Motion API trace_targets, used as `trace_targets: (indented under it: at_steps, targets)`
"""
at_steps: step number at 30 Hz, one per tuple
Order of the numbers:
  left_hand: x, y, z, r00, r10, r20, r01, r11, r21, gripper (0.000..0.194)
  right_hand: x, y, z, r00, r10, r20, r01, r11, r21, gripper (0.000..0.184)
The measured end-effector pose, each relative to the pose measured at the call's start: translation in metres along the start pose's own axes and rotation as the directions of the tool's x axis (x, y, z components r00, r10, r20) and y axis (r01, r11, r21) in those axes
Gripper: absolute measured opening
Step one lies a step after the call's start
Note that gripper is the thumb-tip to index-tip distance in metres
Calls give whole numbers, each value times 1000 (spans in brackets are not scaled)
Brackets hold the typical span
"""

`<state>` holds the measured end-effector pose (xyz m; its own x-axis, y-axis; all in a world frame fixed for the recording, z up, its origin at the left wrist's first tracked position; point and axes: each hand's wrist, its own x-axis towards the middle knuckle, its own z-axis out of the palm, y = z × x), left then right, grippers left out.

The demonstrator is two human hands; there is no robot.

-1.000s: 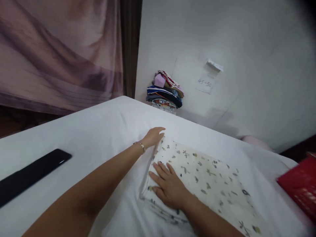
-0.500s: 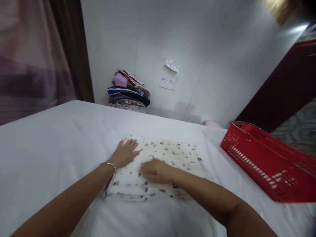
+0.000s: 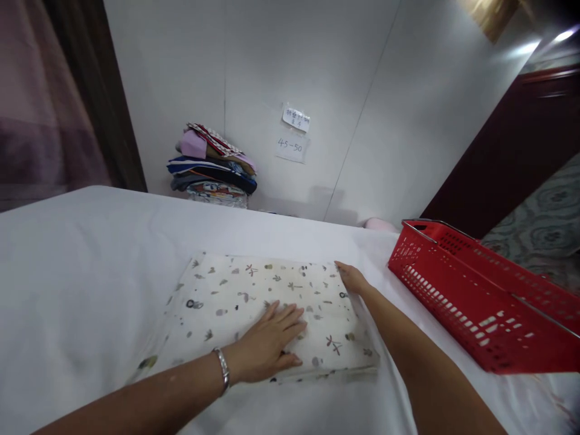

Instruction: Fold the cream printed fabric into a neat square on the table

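One white worktop: beneath cloth and basket.
Red basket: right of the cloth, apart from it.
Patterned cloth: folded, flat before me.
My left fingers: slightly apart, resting on the cloth.
My right fingers: at its far right corner; I cannot tell whether they clamp it.

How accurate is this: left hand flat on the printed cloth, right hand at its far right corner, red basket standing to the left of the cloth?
Basket side is wrong. The head view shows the red basket to the right of the printed cloth. Rest holds: left hand flat on it, right hand at its far right corner.
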<state>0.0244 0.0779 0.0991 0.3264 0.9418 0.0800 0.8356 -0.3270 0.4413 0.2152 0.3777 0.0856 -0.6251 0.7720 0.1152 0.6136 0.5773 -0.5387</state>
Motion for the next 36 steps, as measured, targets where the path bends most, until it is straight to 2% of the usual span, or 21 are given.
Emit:
trace_targets:
  at_steps: [4, 11, 15, 19, 22, 26, 28, 30, 33, 34, 35, 36]
  targets:
    - [1, -3, 6, 999, -17, 30, 19, 999, -47, 59, 12, 8, 14, 995, -84, 50, 77, 989, 127, 47]
    - [0, -3, 1, 997, -41, 72, 47, 995, -88, 59, 23, 14, 17, 984, -176, 39, 161, 953, 256, 36]
    - [1, -2, 0, 992, -62, 106, 70, 994, -80, 60, 33, 13, 18, 971, -238, 25, 235, 968, 90, 24]
    - [-1, -4, 1, 991, -63, 118, 73, 994, -86, 61, 39, 19, 17, 984, -164, -61, 164, 986, -6, 25]
    - [-3, -3, 3, 991, -61, 118, 72, 993, -91, 62, 40, 28, 11, 984, -171, -43, 170, 985, -14, 28]
    - [-2, 1, -3, 993, -58, 107, 69, 992, -107, 61, 42, 31, -5, 996, -61, -57, 56, 995, -79, 42]
    - [5, 0, -14, 993, -79, 90, 88, 992, -96, 56, 39, 17, -8, 994, -59, -92, 49, 993, -103, 44]
    - [17, -10, -27, 990, -143, 9, 143, 989, -28, 52, 32, -12, 0, 980, -179, -90, 167, 979, -120, 43]
    - [36, -46, -40, 950, -250, -186, 281, 946, 162, 58, 17, -66, 28, 886, -456, 77, 463, 878, -124, 48]
    - [41, -61, -41, 931, -285, -229, 334, 918, 212, 60, 14, -81, 39, 851, -503, 155, 522, 843, -132, 53]
    - [44, -77, -39, 904, -337, -264, 401, 883, 244, 62, 11, -92, 49, 834, -502, 228, 539, 829, -150, 58]
    - [46, -91, -36, 871, -407, -274, 474, 844, 252, 64, 10, -99, 58, 841, -461, 284, 519, 836, -178, 62]
